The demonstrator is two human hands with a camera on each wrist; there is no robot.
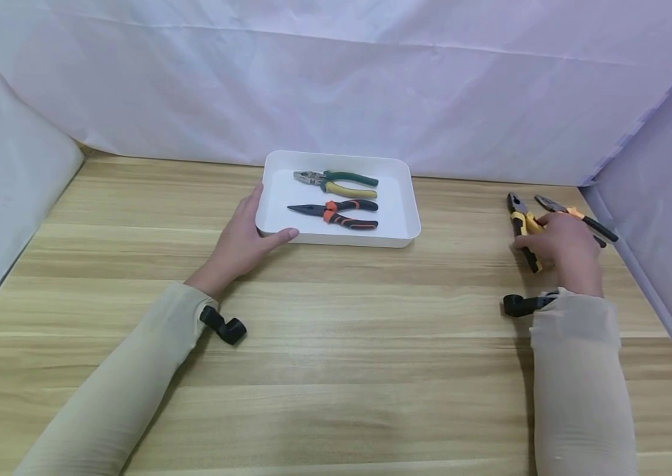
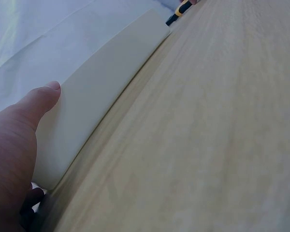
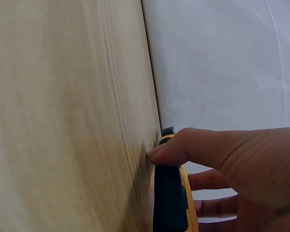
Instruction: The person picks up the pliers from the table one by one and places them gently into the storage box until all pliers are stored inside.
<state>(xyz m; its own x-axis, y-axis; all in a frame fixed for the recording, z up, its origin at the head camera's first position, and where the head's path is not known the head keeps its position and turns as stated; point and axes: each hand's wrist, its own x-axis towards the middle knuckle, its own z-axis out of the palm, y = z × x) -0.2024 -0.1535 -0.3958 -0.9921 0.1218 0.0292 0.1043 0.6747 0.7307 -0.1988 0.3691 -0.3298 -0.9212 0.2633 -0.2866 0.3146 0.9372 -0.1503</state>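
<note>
At the white tray's (image 1: 336, 239) near left corner, my left hand (image 1: 242, 238) spreads its fingers along the left side, with the thumb against the front wall. Inside the tray lie green-and-yellow pliers (image 1: 350, 177) and, nearer me, black-and-orange needle-nose pliers (image 1: 333, 210). Over at the right, my right hand (image 1: 565, 244) grips yellow-and-black pliers (image 1: 517, 215), their jaws pointing away from me. The right wrist view shows the thumb pressing a black handle (image 3: 170, 198), fingers on the far side. Another pair of pliers with orange-and-black handles (image 1: 600, 228) lies just beyond that hand, partly hidden by it.
The wood-grain table (image 1: 336, 344) runs back to a white cloth (image 1: 336, 86) hanging behind the tray. A second cloth wall (image 1: 663, 178) rises close to the right hand and the far-right pliers. Each wrist wears a small black camera mount (image 1: 225, 325).
</note>
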